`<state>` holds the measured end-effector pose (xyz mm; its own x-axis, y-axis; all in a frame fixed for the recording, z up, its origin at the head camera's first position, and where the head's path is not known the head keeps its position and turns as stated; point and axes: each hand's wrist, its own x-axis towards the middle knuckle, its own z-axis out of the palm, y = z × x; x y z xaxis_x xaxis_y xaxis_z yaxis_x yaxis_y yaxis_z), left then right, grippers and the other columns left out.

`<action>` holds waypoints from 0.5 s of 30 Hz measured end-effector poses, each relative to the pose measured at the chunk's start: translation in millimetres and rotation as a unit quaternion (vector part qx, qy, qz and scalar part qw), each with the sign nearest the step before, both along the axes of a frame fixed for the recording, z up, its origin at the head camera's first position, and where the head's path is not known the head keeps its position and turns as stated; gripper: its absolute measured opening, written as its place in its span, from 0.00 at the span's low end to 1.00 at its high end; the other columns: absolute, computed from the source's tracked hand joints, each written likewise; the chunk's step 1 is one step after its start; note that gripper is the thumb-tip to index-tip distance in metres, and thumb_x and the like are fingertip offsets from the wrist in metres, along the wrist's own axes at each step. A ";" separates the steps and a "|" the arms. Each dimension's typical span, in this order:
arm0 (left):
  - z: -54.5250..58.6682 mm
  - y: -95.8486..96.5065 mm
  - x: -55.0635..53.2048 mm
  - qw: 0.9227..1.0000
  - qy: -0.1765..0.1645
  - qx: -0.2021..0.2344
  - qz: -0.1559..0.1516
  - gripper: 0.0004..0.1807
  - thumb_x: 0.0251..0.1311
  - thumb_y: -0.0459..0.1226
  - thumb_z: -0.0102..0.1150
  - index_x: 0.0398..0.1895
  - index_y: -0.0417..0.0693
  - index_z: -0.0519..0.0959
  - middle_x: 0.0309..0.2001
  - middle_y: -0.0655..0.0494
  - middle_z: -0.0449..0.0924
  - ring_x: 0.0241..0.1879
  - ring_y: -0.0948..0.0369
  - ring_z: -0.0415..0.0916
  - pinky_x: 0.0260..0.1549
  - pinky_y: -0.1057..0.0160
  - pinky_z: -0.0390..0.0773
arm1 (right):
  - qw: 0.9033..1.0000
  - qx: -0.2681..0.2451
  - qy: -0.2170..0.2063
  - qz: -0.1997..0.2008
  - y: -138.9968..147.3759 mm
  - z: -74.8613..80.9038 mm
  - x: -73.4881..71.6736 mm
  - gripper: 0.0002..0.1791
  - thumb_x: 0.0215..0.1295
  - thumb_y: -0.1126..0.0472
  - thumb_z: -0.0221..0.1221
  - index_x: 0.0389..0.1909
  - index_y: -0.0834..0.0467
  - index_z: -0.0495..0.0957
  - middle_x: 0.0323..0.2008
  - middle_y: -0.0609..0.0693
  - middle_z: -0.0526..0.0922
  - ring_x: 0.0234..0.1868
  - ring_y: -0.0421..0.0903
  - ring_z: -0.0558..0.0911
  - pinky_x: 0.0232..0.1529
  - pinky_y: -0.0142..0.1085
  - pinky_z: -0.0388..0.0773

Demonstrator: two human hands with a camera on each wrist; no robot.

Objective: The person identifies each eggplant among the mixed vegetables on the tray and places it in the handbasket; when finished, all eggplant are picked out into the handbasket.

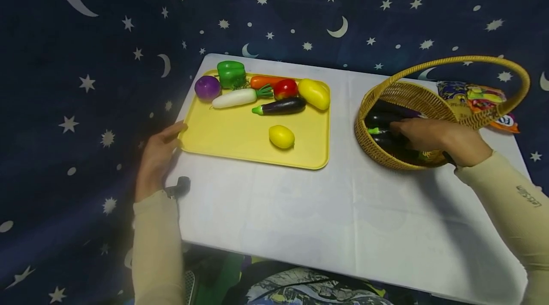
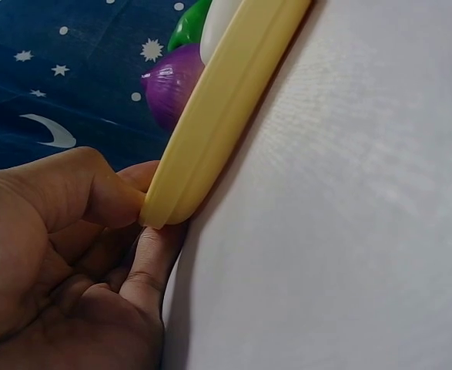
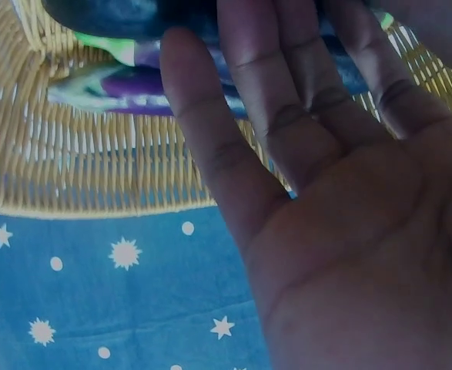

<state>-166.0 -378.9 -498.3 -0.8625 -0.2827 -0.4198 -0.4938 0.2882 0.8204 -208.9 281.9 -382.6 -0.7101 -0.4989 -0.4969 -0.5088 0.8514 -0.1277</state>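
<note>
My left hand (image 1: 155, 155) pinches the near left corner of a yellow tray (image 1: 227, 140); thumb and fingers meet at its rim (image 2: 155, 208) in the left wrist view. Inside a wicker basket (image 1: 364, 140), my right hand (image 1: 443, 136) reaches down among several dark eggplants (image 1: 379, 119). In the right wrist view its fingers (image 3: 191, 77) are fairly straight and overlap the eggplants (image 3: 141, 92); the thumb's contact is hidden. On the tray lie a lone lemon (image 1: 281, 137), another eggplant (image 1: 280, 106), a white radish (image 1: 236, 98) and a red fruit (image 1: 285, 89).
Further back on the tray sit a purple onion (image 1: 208, 88), a green bell pepper (image 1: 231, 74), a carrot (image 1: 263, 81) and a yellow mango-like fruit (image 1: 315, 94). The basket's tall handle (image 1: 463, 58) arches over it. A colourful packet (image 1: 482, 97) lies behind the basket, near a starry curtain (image 1: 300, 14).
</note>
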 end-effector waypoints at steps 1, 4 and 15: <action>0.4 0.3 -0.4 1.000 0.001 0.001 0.001 0.27 0.72 0.34 0.60 0.71 0.69 0.80 0.80 0.70 0.67 0.86 0.61 0.53 0.87 0.50 0.47 | 1.000 -0.003 -0.001 0.003 0.4 -0.5 -0.6 0.19 0.63 0.76 0.64 0.54 0.62 0.78 0.42 0.54 0.83 0.45 0.52 0.83 0.47 0.53 0.85; 1.7 1.0 -0.4 1.000 0.000 0.004 0.003 0.27 0.72 0.35 0.61 0.71 0.68 0.79 0.81 0.71 0.67 0.86 0.62 0.52 0.88 0.50 0.46 | 1.000 -0.014 -0.007 0.003 1.0 -1.8 -2.1 0.15 0.64 0.75 0.64 0.48 0.59 0.78 0.38 0.51 0.81 0.40 0.48 0.80 0.41 0.46 0.83; 0.9 1.9 0.6 0.999 0.012 0.030 0.011 0.28 0.72 0.31 0.58 0.71 0.64 0.80 0.81 0.72 0.67 0.86 0.64 0.51 0.88 0.54 0.44 | 0.991 -0.102 0.088 -0.008 1.3 -4.8 -6.9 0.05 0.77 0.62 0.61 0.49 0.57 0.78 0.46 0.56 0.78 0.43 0.48 0.77 0.45 0.47 0.78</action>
<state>-165.4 -377.0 -497.4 -0.8660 -0.2763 -0.4167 -0.4801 0.2266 0.8474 -215.9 283.3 -387.3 -0.7856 -0.5638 -0.2550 -0.5244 0.8254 -0.2092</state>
